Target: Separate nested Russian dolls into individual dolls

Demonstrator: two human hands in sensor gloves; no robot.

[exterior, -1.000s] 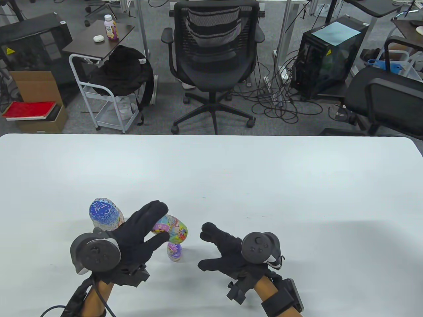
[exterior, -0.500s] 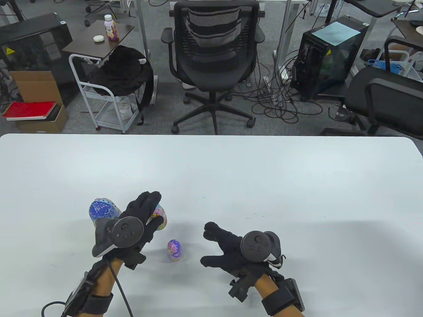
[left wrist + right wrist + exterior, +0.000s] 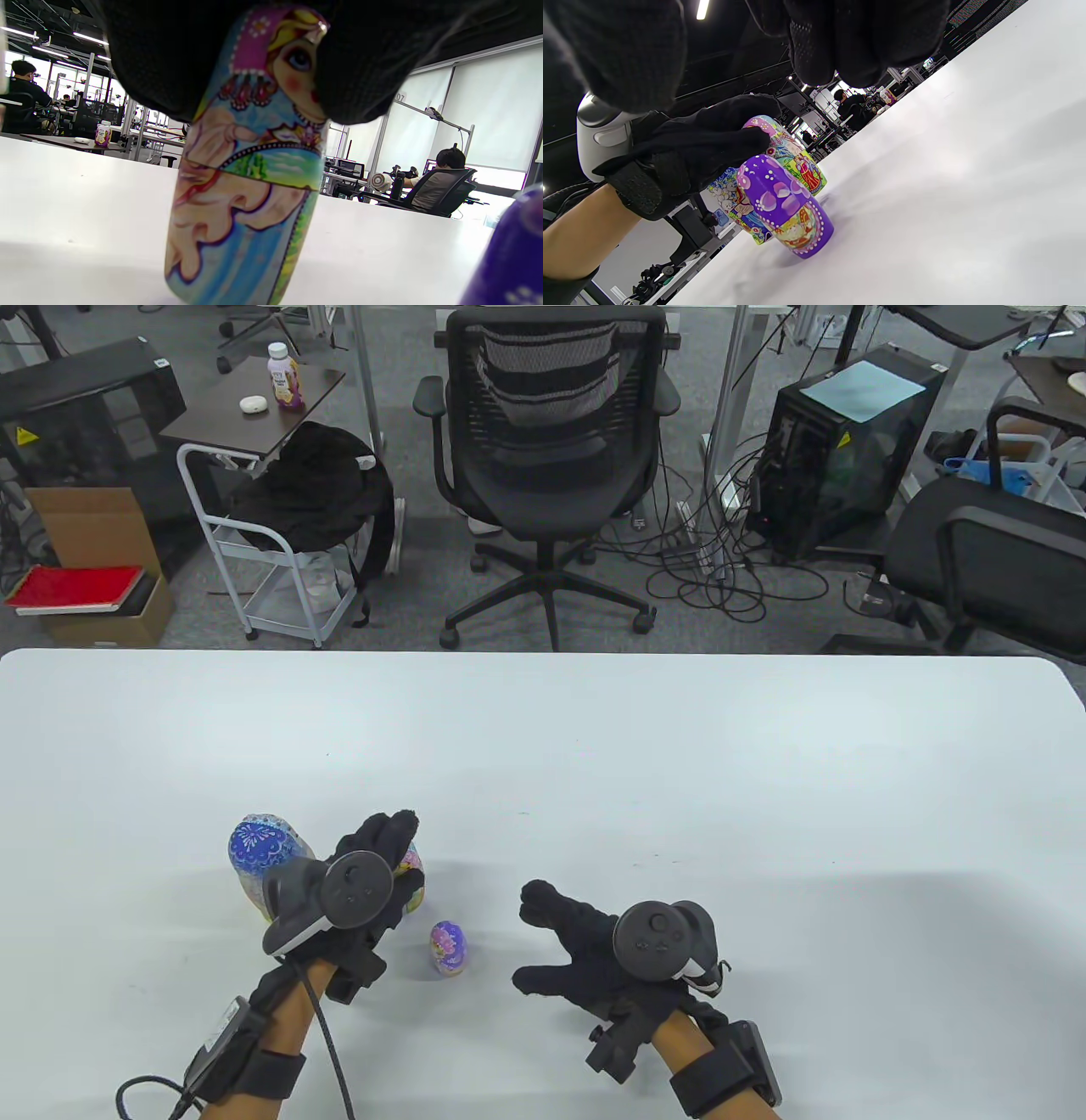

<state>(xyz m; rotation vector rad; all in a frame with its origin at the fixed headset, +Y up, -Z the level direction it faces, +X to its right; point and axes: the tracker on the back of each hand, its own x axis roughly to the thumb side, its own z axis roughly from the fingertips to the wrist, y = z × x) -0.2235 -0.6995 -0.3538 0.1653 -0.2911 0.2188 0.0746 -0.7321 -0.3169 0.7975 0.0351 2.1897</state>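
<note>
Dolls counted: we count three on the white worktop [image 3: 594,746], all near its front edge, left of the middle.
Large doll: the blue-topped doll [image 3: 261,853] stands furthest left, just beside the left hand's tracker [image 3: 335,891].
Middle doll: the pink-scarfed doll [image 3: 250,161] stands upright on the worktop under the left hand [image 3: 373,874]; in the table view we see only a sliver of it past the glove.
Small doll: the purple doll [image 3: 449,948] stands alone between the two hands, touching neither.
Left hand: its fingers [image 3: 169,55] are curled over the head of the pink-scarfed doll, gripping it from above.
Right hand: the right hand [image 3: 585,950] hovers to the right of the purple doll, fingers loosely bent and thumb spread away from them, holding nothing.
Left wrist view alone: we see the middle doll's painted face, the seam round its waist, and a blurred purple edge at the lower right corner.
Right wrist view alone: we see all three dolls in a close row, the purple doll nearest, the left glove on the one behind it.
Table view alone: we see the spacing along the front edge, and an office chair [image 3: 551,466] beyond the far edge.
Hands counted: two, both gloved.
</note>
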